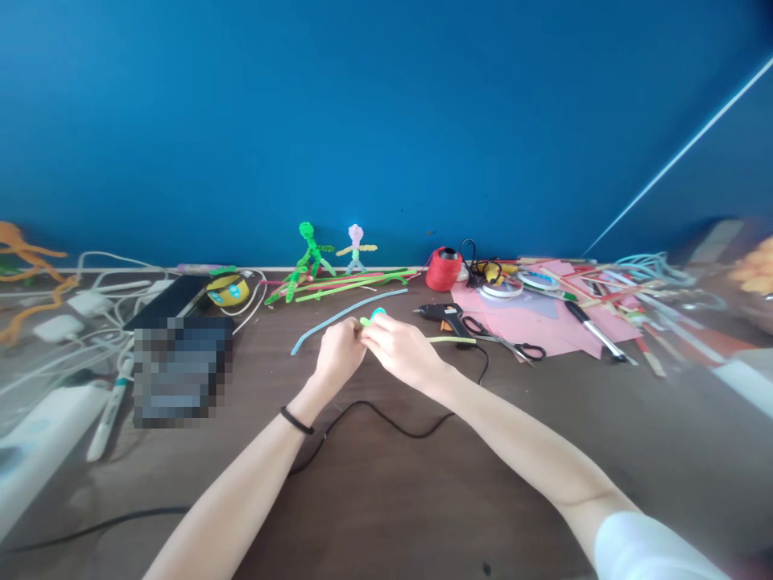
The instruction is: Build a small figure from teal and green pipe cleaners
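Green pipe cleaner (368, 320) pinched between both hands (374, 348).

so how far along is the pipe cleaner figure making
Two finished figures, a green one and a pink-headed one, stand against the blue wall. Both hands, left and right, pinch a small light-green and teal piece, little shaped so far. Loose pipe cleaners and a glue gun lie unused on the table.
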Demonstrator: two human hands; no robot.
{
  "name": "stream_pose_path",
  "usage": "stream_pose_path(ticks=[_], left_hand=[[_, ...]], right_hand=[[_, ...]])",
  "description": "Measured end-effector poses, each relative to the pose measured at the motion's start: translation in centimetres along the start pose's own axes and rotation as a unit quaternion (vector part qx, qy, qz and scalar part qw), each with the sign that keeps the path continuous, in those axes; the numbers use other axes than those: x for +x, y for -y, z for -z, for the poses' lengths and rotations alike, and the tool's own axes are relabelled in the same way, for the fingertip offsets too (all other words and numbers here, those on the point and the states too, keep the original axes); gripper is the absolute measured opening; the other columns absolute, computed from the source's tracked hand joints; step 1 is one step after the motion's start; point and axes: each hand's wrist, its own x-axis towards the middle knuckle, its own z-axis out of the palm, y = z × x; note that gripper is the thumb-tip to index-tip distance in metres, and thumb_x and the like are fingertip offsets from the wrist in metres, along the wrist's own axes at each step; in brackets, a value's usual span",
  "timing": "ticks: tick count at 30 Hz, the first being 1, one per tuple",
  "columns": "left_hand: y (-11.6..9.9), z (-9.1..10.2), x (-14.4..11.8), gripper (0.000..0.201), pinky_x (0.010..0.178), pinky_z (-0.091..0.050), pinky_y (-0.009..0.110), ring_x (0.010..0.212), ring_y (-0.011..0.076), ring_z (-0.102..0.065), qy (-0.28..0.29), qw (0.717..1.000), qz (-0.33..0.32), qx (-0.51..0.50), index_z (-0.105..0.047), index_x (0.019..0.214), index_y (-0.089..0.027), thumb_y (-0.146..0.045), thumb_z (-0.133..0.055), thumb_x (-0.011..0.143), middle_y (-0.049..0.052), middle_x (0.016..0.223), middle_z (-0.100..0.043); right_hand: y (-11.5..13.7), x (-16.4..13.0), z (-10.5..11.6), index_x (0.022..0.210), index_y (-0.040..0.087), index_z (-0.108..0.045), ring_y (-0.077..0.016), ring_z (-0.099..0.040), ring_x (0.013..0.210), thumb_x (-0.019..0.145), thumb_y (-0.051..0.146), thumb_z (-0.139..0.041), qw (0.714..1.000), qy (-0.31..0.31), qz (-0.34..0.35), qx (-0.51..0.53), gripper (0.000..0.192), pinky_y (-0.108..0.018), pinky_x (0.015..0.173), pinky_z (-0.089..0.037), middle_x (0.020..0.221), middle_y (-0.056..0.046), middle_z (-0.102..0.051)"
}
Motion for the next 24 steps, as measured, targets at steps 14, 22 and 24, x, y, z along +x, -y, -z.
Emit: stream_pose_path(ticks=[14, 22, 24], left_hand=[[-0.2, 0.5, 1.2, 0.014, 0.041, -0.029, 0.016, 0.043, 0.0029, -0.042, -0.049, 0.788, 0.137, -0.598, -0.055, 0.061, -0.011, -0.020, -0.065, 0.061, -0.002, 0.054, -0.050], [-0.7, 1.1, 1.2, 0.009, 0.037, -0.026, 0.013, 0.041, 0.0014, -0.039, -0.013, 0.717, 0.168, -0.676, -0.053, 0.064, -0.010, -0.010, -0.060, 0.069, -0.003, 0.053, -0.047], [-0.9, 1.2, 1.1, 0.008, 0.036, -0.025, 0.013, 0.040, 0.0012, -0.037, 0.005, 0.705, 0.171, -0.689, -0.053, 0.063, -0.010, -0.008, -0.058, 0.069, -0.002, 0.053, -0.047]], right_hand=[[-1.8, 0.5, -0.5, 0.067, 0.016, -0.053, -0.0078, -0.044, 0.043, 0.075, 0.032, -0.055, 0.919, -0.060, -0.182, 0.346, 0.019, -0.021, 0.045, -0.033, 0.053, 0.002, -0.053], [-3.8, 1.1, -1.5, 0.069, 0.014, -0.054, -0.0032, -0.036, 0.033, 0.065, 0.033, -0.065, 0.816, 0.044, -0.232, 0.528, 0.023, -0.017, 0.033, -0.021, 0.047, 0.004, -0.050], [-4.2, 1.1, -1.6, 0.068, 0.014, -0.054, -0.0026, -0.035, 0.033, 0.062, 0.034, -0.068, 0.801, 0.046, -0.243, 0.545, 0.025, -0.016, 0.032, -0.019, 0.046, 0.005, -0.050]])
